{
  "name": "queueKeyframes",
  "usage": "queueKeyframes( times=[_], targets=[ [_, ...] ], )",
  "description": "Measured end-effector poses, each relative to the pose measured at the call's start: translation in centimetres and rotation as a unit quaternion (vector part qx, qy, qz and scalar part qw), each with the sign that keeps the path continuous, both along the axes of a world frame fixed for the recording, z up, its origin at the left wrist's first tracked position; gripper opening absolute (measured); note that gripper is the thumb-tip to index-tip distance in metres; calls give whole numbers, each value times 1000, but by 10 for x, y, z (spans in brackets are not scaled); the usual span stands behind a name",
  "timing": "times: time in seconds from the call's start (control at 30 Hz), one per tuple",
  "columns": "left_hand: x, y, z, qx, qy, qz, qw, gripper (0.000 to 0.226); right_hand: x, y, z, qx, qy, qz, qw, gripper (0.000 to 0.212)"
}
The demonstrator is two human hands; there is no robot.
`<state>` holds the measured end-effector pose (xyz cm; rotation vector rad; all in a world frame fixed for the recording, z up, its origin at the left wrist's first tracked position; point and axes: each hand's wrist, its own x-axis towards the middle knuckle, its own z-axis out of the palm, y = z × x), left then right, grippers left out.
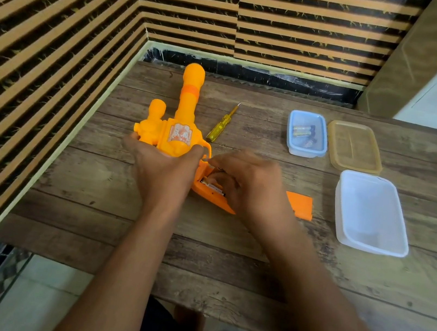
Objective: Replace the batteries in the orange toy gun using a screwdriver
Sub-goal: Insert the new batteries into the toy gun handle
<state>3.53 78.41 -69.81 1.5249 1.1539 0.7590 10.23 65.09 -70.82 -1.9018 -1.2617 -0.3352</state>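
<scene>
My right grip (249, 181) covers most of the toy gun's handle (215, 197), and its fingertips are hidden. The small blue box's (306, 152) contents blur.

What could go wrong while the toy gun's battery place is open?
1. The battery in the toy gun's open grip could slip out or sit the wrong way round while the right hand works there; its markings are too small to read.
2. The loose orange cover lies on the table by that wrist and might get swept away.

wooden table (117, 220), tan lid (354, 147), white tub (370, 212)
</scene>
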Motion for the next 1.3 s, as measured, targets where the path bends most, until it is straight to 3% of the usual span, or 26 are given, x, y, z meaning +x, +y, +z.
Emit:
queueKeyframes(
  times=[0.23,0.43,0.67,0.87,1.03,1.2,1.3],
  targets=[
    [1,-3,2,-4,-5,4,1000,88,-4,4,-2,61,53,10,997,18],
    [1,0,-1,6,0,0,1000,93,-2,-4,6,40,94,4,995,9],
    [1,0,-4,23,10,-14,1000,100,3,-6,3,33,99,31,994,19],
    [2,1,-4,10,-13,-17,1000,98,0,-5,3,41,219,16,975,4],
    [1,4,-5,-2,-11,-17,1000,96,-1,-3,3,76,317,18,945,10],
    [2,4,-6,13,-7,-22,1000,98,-2,2,-1,46,230,24,972,6],
    [2,5,-6,10,-2,-26,1000,98,1,3,-3,33,222,22,974,6]
  ],
)
